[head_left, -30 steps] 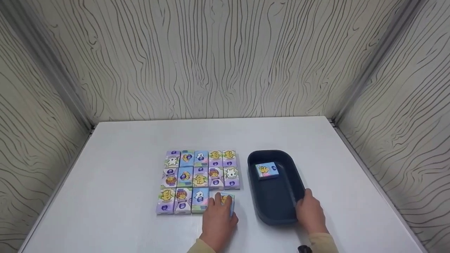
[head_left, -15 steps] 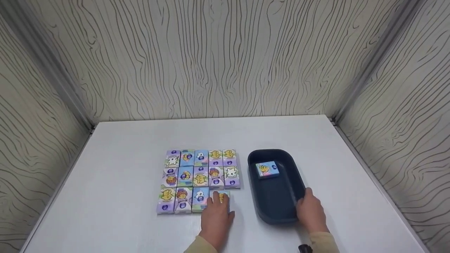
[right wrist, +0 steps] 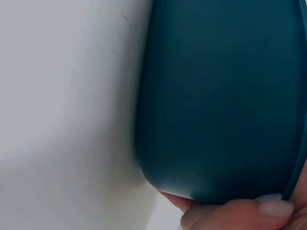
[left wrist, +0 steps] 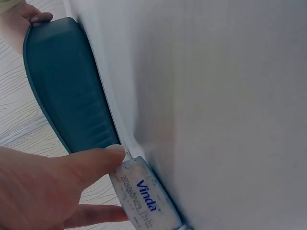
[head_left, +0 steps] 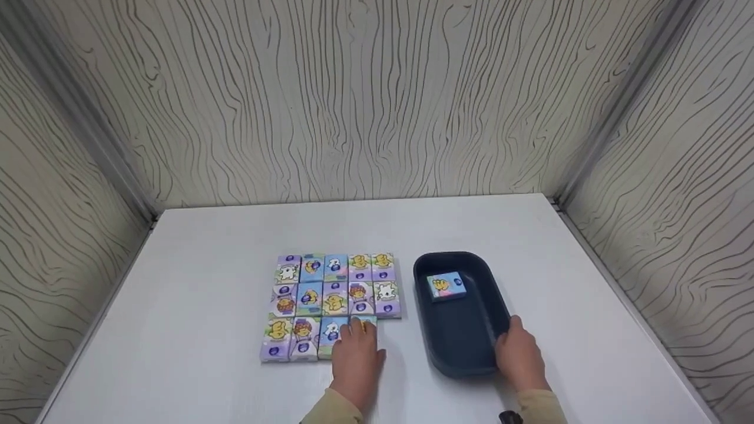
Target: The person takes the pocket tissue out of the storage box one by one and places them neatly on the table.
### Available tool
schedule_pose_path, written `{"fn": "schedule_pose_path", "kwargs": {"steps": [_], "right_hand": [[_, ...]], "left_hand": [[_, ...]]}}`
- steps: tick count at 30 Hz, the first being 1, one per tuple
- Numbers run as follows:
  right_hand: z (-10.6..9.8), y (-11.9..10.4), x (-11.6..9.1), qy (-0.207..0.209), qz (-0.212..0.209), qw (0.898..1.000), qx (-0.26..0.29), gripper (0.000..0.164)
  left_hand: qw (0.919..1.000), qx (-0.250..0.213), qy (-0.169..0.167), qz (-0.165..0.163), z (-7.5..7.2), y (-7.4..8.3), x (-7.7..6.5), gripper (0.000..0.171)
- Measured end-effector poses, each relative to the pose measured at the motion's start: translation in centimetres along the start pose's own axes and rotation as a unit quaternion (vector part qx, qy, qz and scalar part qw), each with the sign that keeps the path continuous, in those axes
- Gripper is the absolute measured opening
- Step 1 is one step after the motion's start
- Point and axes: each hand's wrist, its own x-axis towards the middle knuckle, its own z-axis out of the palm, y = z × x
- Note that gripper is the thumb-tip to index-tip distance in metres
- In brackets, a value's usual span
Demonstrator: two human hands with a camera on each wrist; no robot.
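Note:
My left hand (head_left: pixel 356 360) holds a small tissue pack (head_left: pixel 370 320) at the right end of the front row, mostly hidden under the fingers. In the left wrist view the thumb lies along the edge of that pack (left wrist: pixel 144 194), whose end reads "Vinda". It sits against a blue tissue pack (head_left: pixel 331 331) on its left. My right hand (head_left: pixel 521 358) grips the right side of a dark blue-green tray (head_left: pixel 459 338) near its front corner. The right wrist view has its fingers (right wrist: pixel 235 215) curled over the rim. One tissue pack (head_left: pixel 446 286) lies inside the tray.
Rows of cartoon-printed tissue packs (head_left: pixel 335 298) lie close together on the white table (head_left: pixel 194 294), left of the tray. A strip of table separates them from it. Patterned panels (head_left: pixel 330 118) enclose the back and sides.
My left hand has slid the tissue pack left, against its neighbour in the front row, and the pack has straightened. My right hand stays on the tray.

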Motion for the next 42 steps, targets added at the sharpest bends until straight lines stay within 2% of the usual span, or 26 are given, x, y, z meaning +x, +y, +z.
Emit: {"fn": "schedule_pose_path", "kwargs": {"steps": [3,6,9,12,15,18,21,24,29,34,39,42], "right_hand": [[-0.1,0.1,0.0,0.004,-0.005,1.000,0.002,0.046],[-0.1,0.2,0.0,0.009,-0.010,1.000,0.003,0.045],[-0.1,0.2,0.1,0.010,-0.010,1.000,0.004,0.044],[0.0,0.1,0.1,0.012,-0.010,1.000,0.006,0.043],[-0.1,0.0,0.2,0.018,-0.014,1.000,0.007,0.043],[-0.1,-0.1,0.3,0.018,-0.009,1.000,0.009,0.044],[-0.2,-0.2,0.2,0.010,0.006,1.000,0.009,0.043],[-0.2,-0.2,0.0,0.000,0.017,1.000,0.008,0.044],[-0.1,-0.2,-0.1,-0.004,0.017,1.000,0.009,0.042],[0.0,-0.2,-0.1,0.003,0.010,1.000,0.006,0.041],[0.0,-0.1,-0.1,0.013,0.005,1.000,0.011,0.040],[0.0,0.0,-0.1,0.017,0.007,1.000,0.013,0.042]], "left_hand": [[0.9999,-0.004,-0.013,-0.006,-0.4,0.2,0.4,0.058],[0.9997,-0.018,-0.009,0.011,-1.2,1.0,0.9,0.067],[0.9977,-0.042,0.017,0.051,-2.5,2.5,1.8,0.069],[0.9921,-0.056,0.048,0.101,-3.8,4.4,3.1,0.061],[0.9858,-0.050,0.044,0.155,-4.7,6.6,5.0,0.056],[0.9776,-0.018,0.033,0.207,-4.9,8.2,7.0,0.054],[0.9683,0.036,0.040,0.244,-4.3,9.2,8.7,0.054],[0.9614,0.070,0.052,0.261,-3.0,9.7,9.8,0.053],[0.9616,0.055,0.033,0.267,-0.9,10.1,10.7,0.054],[0.9633,0.062,0.015,0.261,0.5,10.3,11.2,0.049],[0.9619,0.072,0.039,0.261,1.1,10.5,11.4,0.028],[0.9623,0.071,0.058,0.256,1.3,10.7,11.5,0.020]]}}
